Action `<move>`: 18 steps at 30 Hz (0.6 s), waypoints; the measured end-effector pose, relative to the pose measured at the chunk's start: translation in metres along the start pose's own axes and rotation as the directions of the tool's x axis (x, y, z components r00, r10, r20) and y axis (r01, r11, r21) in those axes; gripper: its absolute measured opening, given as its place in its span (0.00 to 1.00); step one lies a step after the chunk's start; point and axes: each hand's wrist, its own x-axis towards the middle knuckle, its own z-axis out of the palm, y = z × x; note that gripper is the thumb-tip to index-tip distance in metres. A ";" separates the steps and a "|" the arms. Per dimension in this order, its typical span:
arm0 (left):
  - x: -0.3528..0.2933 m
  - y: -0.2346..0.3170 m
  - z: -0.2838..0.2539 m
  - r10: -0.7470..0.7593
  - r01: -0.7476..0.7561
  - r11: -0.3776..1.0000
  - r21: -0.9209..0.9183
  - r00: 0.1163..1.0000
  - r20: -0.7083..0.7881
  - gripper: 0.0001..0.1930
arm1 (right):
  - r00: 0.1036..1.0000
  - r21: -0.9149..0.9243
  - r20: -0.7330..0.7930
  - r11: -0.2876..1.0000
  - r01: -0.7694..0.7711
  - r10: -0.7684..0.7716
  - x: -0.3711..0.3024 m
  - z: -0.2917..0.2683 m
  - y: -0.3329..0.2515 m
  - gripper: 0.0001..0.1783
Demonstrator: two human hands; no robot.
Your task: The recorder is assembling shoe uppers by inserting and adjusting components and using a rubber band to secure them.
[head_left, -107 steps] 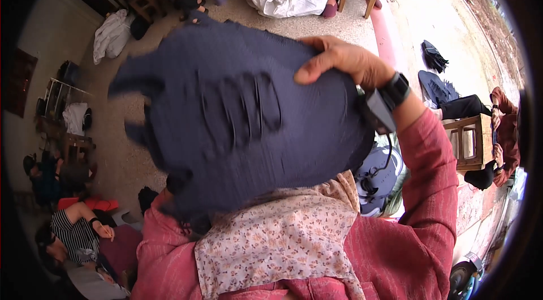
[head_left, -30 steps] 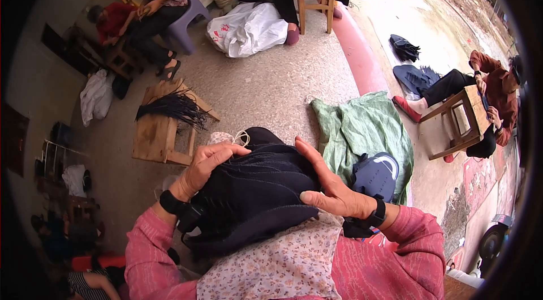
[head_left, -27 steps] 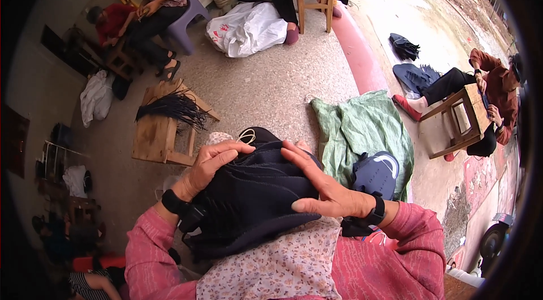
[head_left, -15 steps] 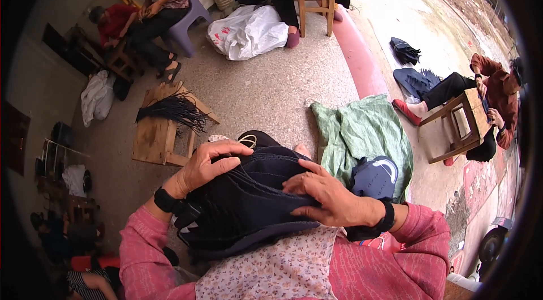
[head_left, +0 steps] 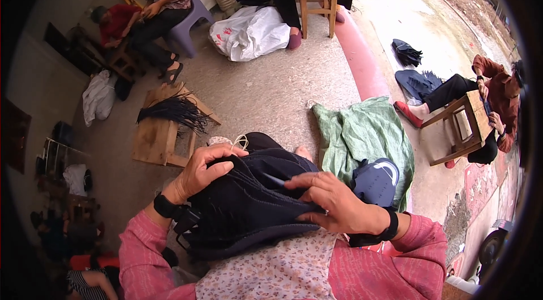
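A stack of dark navy fabric pieces with stitched edges lies across my lap, over a floral apron. My left hand grips the stack's far left edge, fingers curled over it and thumb on top. Next to those fingertips a pale looped cord sticks up. My right hand is closed on the right side of the stack, its fingers and thumb around the layers. By its fingertips, a thin blue-grey edge of one piece stands lifted. The undersides of the layers are hidden.
A green woven sack with blue-grey cut pieces on it lies to the right. Ahead left, a wooden stool bears a bundle of black cords. Several people sit around; a white sack lies on the floor.
My right hand has shifted slightly right and lifted an edge among the layers, which now stand more apart. My left hand stays at the far left edge, a little closer in.
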 end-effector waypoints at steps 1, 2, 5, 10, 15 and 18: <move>-0.001 0.003 0.000 0.035 -0.034 0.998 0.045 0.999 -0.011 0.19 | 0.999 0.047 0.034 0.999 0.023 -0.025 -0.002 0.002 0.001 0.19; -0.002 0.005 0.000 0.035 -0.034 0.998 0.049 0.999 -0.016 0.19 | 0.997 0.094 0.066 0.995 0.044 -0.051 -0.003 0.004 0.001 0.19; -0.004 0.002 0.000 0.044 -0.044 0.997 0.067 0.999 -0.005 0.19 | 0.999 0.190 0.041 0.982 0.006 -0.014 0.003 -0.003 0.003 0.17; -0.009 -0.002 0.001 0.026 -0.026 1.000 0.002 0.998 -0.056 0.16 | 0.971 0.411 0.005 0.885 -0.220 0.240 0.025 -0.010 -0.002 0.19; -0.007 -0.003 0.004 -0.033 0.011 0.994 -0.110 0.980 -0.198 0.10 | 0.999 -0.001 -0.053 1.000 0.008 -0.008 0.050 -0.005 0.015 0.16; -0.008 -0.011 0.004 -0.053 0.030 0.996 -0.084 0.959 -0.280 0.08 | 0.995 0.027 -0.049 0.996 0.089 -0.087 0.061 0.001 0.015 0.17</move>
